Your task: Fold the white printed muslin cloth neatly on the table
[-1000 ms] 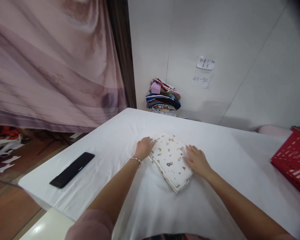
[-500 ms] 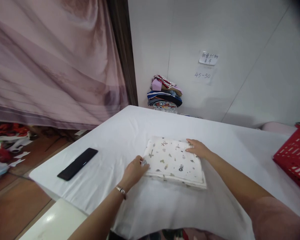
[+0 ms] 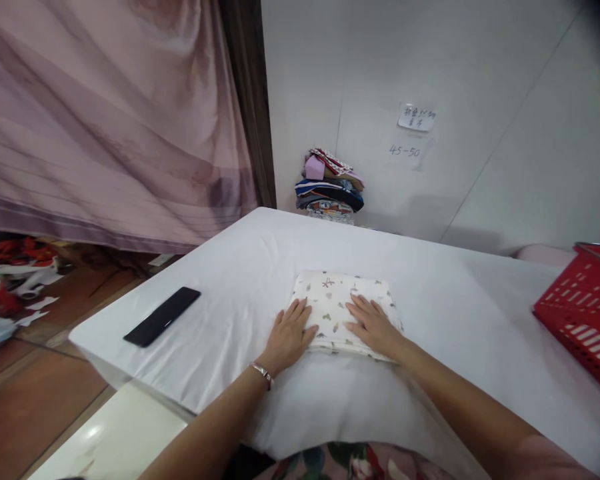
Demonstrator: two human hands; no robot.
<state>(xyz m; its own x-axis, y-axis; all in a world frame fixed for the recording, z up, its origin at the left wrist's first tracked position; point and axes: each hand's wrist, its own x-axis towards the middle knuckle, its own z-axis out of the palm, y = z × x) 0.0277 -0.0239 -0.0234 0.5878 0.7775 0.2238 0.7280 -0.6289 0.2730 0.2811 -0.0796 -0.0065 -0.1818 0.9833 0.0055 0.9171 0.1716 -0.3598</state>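
Observation:
A folded white cloth with a small scattered print point(image 3: 333, 303) lies on the white-covered table point(image 3: 220, 267) in front of me. My left hand point(image 3: 289, 337) rests flat on its near left part, fingers spread. On the right part of the cloth, my right hand point(image 3: 373, 325) also lies flat with the fingers apart. Parts of the cloth are hidden under both palms. A metal bracelet point(image 3: 263, 375) circles my left wrist.
A black phone-like slab point(image 3: 163, 317) lies at the table's left. To the right stands a red plastic basket point(image 3: 580, 307). Folded fabrics point(image 3: 330, 187) are stacked against the wall beyond the far edge. A pink curtain point(image 3: 110, 120) hangs at the left.
My left hand has gone from pinching the cloth's left edge to lying flat on it. My right hand has moved from the far right edge inward and nearer, onto the cloth.

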